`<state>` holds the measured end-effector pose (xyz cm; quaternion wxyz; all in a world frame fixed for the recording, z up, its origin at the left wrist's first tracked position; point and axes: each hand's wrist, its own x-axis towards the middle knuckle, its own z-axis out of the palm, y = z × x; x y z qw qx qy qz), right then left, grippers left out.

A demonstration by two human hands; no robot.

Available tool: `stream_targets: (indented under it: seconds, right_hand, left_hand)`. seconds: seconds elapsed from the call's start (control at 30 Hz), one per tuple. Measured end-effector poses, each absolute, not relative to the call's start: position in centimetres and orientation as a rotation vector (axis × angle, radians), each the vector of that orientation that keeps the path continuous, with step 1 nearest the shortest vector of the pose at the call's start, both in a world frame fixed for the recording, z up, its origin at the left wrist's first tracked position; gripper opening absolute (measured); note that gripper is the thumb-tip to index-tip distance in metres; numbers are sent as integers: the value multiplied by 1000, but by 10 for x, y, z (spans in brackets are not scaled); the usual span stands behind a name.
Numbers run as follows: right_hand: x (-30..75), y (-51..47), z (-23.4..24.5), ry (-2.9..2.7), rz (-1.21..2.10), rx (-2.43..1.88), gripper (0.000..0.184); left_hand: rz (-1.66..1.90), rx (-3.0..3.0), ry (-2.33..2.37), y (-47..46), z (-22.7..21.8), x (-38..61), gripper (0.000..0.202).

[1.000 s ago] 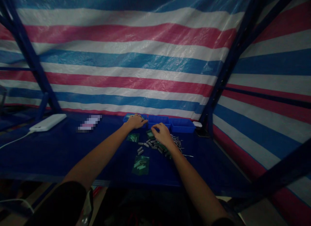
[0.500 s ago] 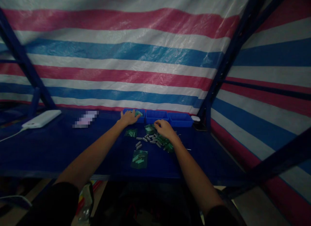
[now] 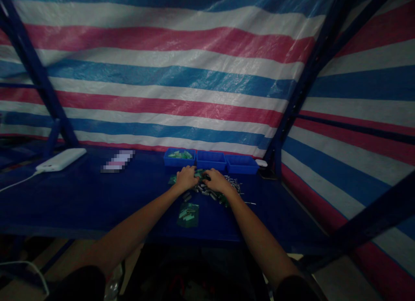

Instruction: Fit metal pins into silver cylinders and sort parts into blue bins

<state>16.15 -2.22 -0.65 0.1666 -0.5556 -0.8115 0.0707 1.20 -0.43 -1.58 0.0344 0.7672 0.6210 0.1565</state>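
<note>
My left hand and my right hand rest side by side, fingers curled down, on a heap of small grey metal cylinders and green packets on the blue table. What the fingers hold is hidden. One green packet lies alone nearer to me. Behind the hands stand three blue trays: the left tray holds green packets, the middle tray and right tray look bare inside. Thin metal pins lie right of my right hand.
A white power bank with a cable lies at the far left of the table. A blurred flat item sits between it and the trays. A striped tarp and blue frame posts close in the back and right.
My left hand has come back from the left tray to the heap, beside my right hand. Green packets now show in the left tray. My right hand stayed on the heap.
</note>
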Motion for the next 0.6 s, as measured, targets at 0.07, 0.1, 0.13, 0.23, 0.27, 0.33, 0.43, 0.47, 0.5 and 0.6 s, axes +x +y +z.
stream_targets:
  seconds: [0.07,0.1,0.13,0.23,0.27,0.33,0.43,0.47,0.5,0.6]
  right_hand:
    - [160,-22,-9,-2290,186,-1607,28]
    - [159,-22,-10,-2278,176,-1625,29]
    - [159,-22,-11,-2265,169,-1638,30]
    - [158,-20,-15,-2239,169,-1621,30]
    - [159,-19,-16,-2237,172,-1603,30]
    - [159,-17,-18,-2250,182,-1564,28]
    - [159,-16,-18,-2261,232,-1521,26]
    - [158,-16,-17,-2244,266,-1515,25]
    - [157,-17,-16,-2211,306,-1512,24]
    - [154,-19,-10,-2061,407,-1488,20]
  left_hand:
    - [492,2310,1925,-4,-16,6,41]
    - [484,2299,1939,-6,-15,4,39]
    - [473,2299,1954,-7,-15,2,40]
    - [426,2330,1962,-13,-14,-1,50]
    - [411,2341,1957,-14,-14,-2,53]
    - [401,2342,1940,-13,-15,-2,53]
    - [504,2263,1846,-8,-17,-2,41]
    - [578,2222,1793,-6,-18,-2,36]
    - [667,2181,1741,-4,-18,-2,31]
    - [998,2129,1627,-2,-17,-1,18]
